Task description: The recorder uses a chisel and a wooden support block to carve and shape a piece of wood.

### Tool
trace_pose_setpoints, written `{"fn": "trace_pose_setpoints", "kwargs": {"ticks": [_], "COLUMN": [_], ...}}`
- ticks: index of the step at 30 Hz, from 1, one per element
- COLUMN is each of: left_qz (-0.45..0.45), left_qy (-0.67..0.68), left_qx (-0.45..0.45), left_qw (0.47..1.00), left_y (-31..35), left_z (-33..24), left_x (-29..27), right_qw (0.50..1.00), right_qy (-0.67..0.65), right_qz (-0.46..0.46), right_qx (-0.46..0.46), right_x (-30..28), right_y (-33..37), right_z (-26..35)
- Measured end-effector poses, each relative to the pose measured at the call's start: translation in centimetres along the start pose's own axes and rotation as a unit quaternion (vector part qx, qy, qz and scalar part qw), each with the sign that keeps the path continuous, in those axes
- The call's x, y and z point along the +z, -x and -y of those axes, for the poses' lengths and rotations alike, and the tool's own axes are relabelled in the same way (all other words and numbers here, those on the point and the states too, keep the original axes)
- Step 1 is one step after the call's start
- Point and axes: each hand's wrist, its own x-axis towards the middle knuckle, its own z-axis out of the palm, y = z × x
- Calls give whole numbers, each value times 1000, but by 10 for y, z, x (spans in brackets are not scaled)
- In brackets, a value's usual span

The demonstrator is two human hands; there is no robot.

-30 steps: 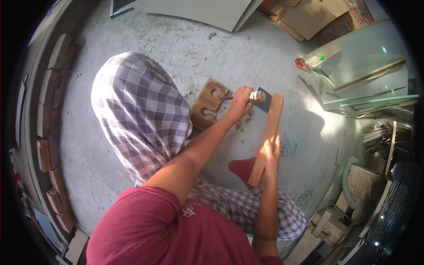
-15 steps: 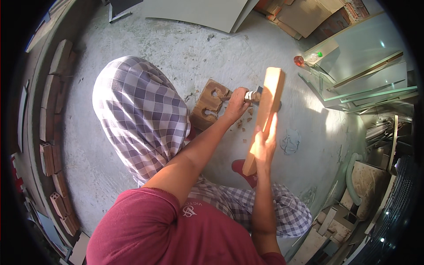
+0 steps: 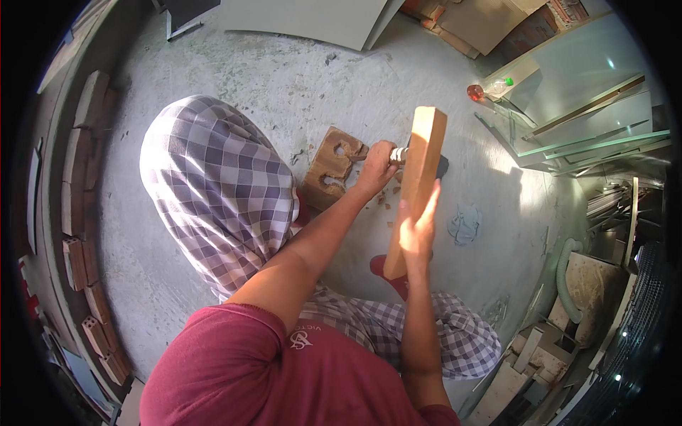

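Right hand (image 3: pixel 417 233) swung bar (image 3: pixel 424 145) leftward, fingers (image 3: pixel 432 200) seemingly straight.

White capital letters, partly lost in a fold, stand beside a white emblem (image 3: pixel 300 340) on the person's maroon shirt (image 3: pixel 284 383).

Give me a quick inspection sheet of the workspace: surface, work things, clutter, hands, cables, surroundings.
Surface: grey concrete floor, marked and stained.
Work things: wooden block on the floor with two rounded cutouts; chisel with its blade end at the block; wooden bar overlapping the handle's end, contact unclear.
Clutter: wood chips beside the block; dark flat piece partly behind the bar.
Hands: left hand closed on the chisel; right hand gripping the bar.
Cables: nothing seen; ribbed hose at right.
Surroundings: bricks at left; glass sheets and green-capped bottle at upper right.
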Motion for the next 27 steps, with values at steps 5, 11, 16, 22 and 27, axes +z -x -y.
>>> {"fn": "trace_pose_setpoints", "kwargs": {"ticks": [5, 11, 16, 22, 27], "left_qz": [-23, -16, -13, -18, 12], "left_qy": [11, 22, 23, -2, -15], "left_qx": [-11, -14, -20, -15, -49], "left_qw": [1000, 1000, 999, 1000, 999], "left_y": [-3, -5, -3, 5, 27], "left_z": [1, -3, 2, -3, -17], "left_x": [-4, -2, -1, -6, -12], "right_qw": [979, 970, 999, 998, 966], "right_qy": [-110, 34, 32, 12, -225], "right_qz": [-156, -187, 4, 38, 42], "right_qx": [-71, -154, -31, 55, 123], "right_x": [-24, 2, 10, 3, -1], "right_y": [3, -2, -10, -4, 2], "right_z": [3, -16, -27, -28, -50]}}
